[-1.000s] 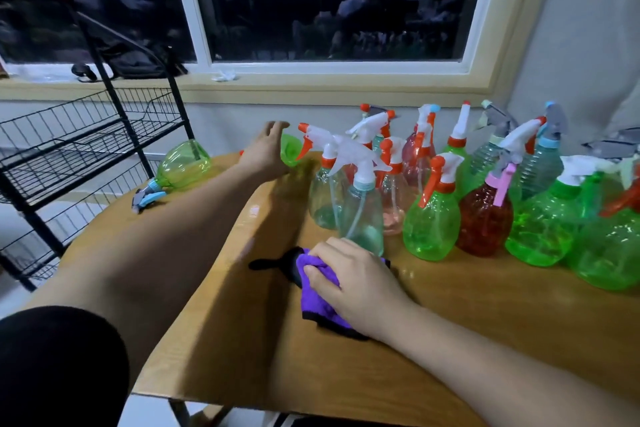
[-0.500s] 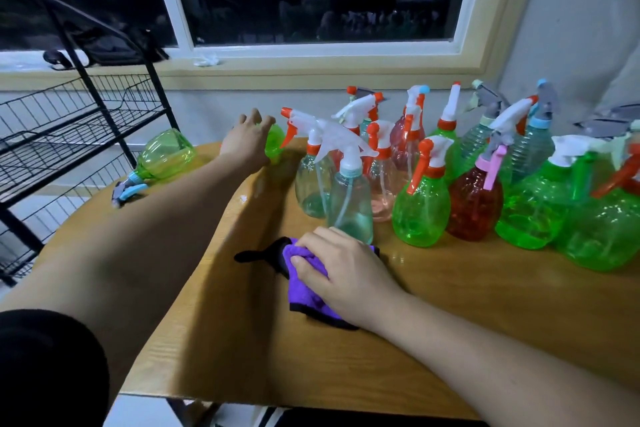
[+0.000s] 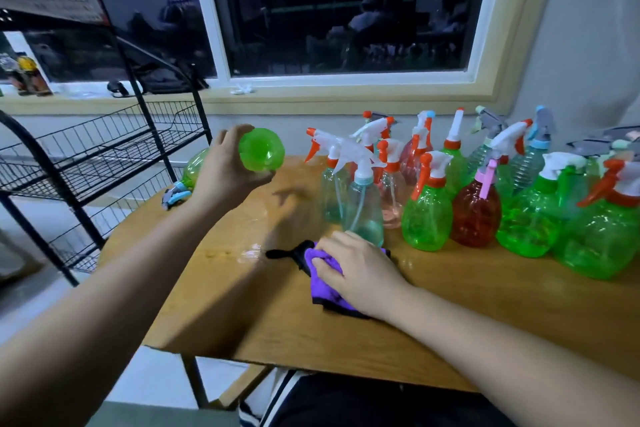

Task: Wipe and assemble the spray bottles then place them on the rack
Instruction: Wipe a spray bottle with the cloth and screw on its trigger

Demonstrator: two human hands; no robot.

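My left hand (image 3: 227, 170) holds a green bottle (image 3: 261, 149) lifted above the wooden table (image 3: 242, 319), its round bottom turned toward me; whether it has a sprayer I cannot see. My right hand (image 3: 360, 274) rests on a purple cloth (image 3: 323, 282) lying on the table, its fingers curled over the cloth's top. Several assembled spray bottles (image 3: 427, 211) in green, red, pink and clear stand in a cluster at the back right. Another green spray bottle (image 3: 194, 172) with a blue sprayer lies on its side at the table's left edge.
A black wire rack (image 3: 104, 149) with tiered basket shelves stands left of the table. A window sill runs along the wall behind. A wet patch (image 3: 251, 253) shines on the table left of the cloth.
My left hand has gripped the green bottle at the back of the table and lifted it up and toward me. My right hand stayed on the purple cloth.
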